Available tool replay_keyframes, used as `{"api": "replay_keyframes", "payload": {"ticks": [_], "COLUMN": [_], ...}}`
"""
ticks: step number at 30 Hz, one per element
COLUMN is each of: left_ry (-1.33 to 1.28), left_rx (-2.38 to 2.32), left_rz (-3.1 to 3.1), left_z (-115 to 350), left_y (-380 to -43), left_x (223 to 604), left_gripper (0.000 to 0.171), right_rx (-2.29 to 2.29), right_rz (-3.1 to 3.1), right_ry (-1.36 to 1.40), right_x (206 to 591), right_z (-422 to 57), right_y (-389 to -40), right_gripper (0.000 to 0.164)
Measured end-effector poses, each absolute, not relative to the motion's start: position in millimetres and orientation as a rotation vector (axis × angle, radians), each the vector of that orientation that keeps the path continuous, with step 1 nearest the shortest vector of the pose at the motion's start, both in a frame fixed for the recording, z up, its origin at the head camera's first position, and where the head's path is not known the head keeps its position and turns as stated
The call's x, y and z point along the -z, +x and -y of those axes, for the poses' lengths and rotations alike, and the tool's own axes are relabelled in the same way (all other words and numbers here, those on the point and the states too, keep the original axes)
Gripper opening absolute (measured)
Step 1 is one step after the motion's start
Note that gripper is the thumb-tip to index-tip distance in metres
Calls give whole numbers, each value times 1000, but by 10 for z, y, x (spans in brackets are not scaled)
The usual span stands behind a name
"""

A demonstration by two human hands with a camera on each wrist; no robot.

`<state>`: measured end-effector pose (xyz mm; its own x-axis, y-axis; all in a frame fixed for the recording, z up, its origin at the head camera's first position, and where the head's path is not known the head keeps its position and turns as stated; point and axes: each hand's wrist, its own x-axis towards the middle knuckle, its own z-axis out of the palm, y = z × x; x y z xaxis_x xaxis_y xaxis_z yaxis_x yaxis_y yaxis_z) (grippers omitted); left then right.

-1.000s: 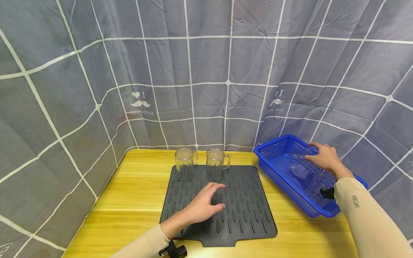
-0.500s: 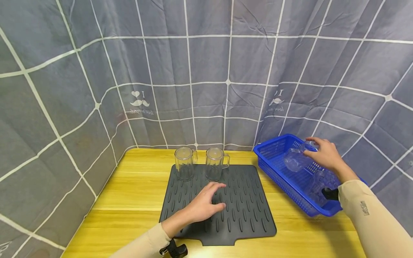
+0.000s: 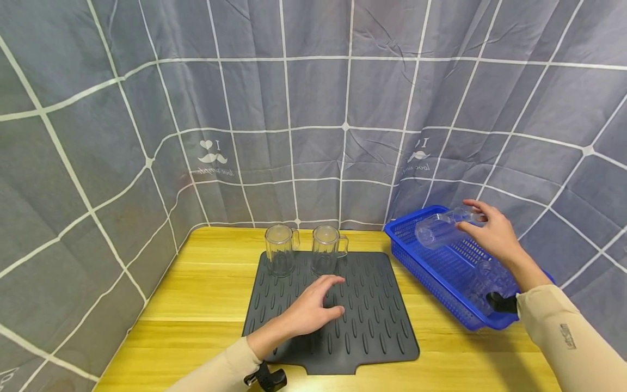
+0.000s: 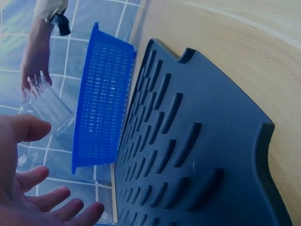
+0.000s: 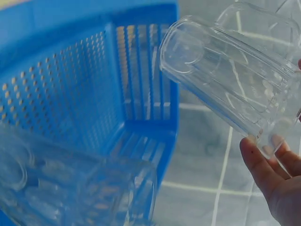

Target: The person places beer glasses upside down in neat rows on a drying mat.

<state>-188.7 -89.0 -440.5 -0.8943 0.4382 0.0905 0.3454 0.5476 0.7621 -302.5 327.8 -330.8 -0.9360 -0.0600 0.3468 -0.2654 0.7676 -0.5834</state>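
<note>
My right hand [image 3: 497, 231] grips a clear glass mug [image 3: 438, 230] near its rim, above the far part of the blue basket [image 3: 426, 275]. The mug lies tilted, its base pointing left; the handle [image 5: 258, 23] stands out along one side in the right wrist view. Another glass mug [image 5: 80, 179] is in the basket, close to the wrist camera. Over the dark ribbed mat [image 3: 367, 332] hovers my left hand [image 3: 311, 310], fingers relaxed and thumb apart, holding nothing. Two more glass mugs, a left one [image 3: 281, 251] and a right one [image 3: 325, 251], stand along the mat's far edge.
The mat lies on a yellow wooden table [image 3: 196, 294], with the basket to its right set at an angle. A grey checked curtain [image 3: 313, 152] hangs behind the table and along both sides.
My right hand has lifted the glass mug up from inside the basket and tipped its base to the left. My left hand stays almost still over the mat.
</note>
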Motion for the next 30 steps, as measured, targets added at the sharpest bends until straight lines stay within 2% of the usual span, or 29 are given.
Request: {"api": "replay_keyframes", "payload": {"ticks": [12, 22, 30], "left_ry": [684, 663, 630], "left_rx": [-1292, -1393, -1462], "left_rz": [-2663, -2608, -2559], "left_z": [866, 870, 868], "left_y": [-1902, -1926, -1942], "left_x": [4351, 4337, 4331], "left_gripper": [57, 57, 57], "right_rx": [-1262, -1601, -1786], "right_rz": [2618, 2507, 2472], "right_ry": [249, 333, 366], "right_x": [3315, 3474, 3658], "right_z": [-3013, -2847, -2682], "right_y": [-2753, -2581, -2474], "right_gripper": [64, 56, 56]}}
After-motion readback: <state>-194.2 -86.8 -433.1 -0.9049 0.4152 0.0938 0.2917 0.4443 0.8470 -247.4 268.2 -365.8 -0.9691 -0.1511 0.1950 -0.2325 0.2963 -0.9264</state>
